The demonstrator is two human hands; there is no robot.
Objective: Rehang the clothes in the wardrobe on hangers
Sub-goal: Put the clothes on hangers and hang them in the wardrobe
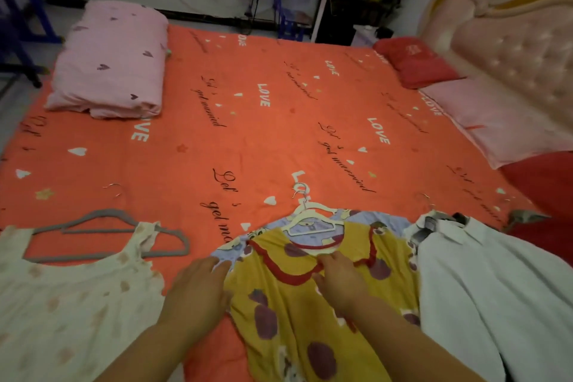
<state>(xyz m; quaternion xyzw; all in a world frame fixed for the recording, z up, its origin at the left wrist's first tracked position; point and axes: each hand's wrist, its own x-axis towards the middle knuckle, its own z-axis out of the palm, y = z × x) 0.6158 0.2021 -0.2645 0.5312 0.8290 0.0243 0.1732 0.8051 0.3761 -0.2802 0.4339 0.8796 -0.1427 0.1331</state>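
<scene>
While yellow dress (297, 319) lies on bed (248, 133), white hanger (313, 217) at its neck, left hand (198, 291) flat, right hand (341, 281) pinching collar (279, 271)

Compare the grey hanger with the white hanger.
The grey hanger looks wider than the white hanger. The grey hanger lies mostly on bare bedspread, a cream dress strap crossing it; the white hanger lies on a blue garment at the yellow top's neck. Both lie flat, hooks pointing away.

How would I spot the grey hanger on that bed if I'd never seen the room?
Find the orange bedspread printed with LOVE, then its near left corner. The grey hanger lies flat there, partly under a cream spotted dress; its neighbour to the right is a white hanger.
</scene>
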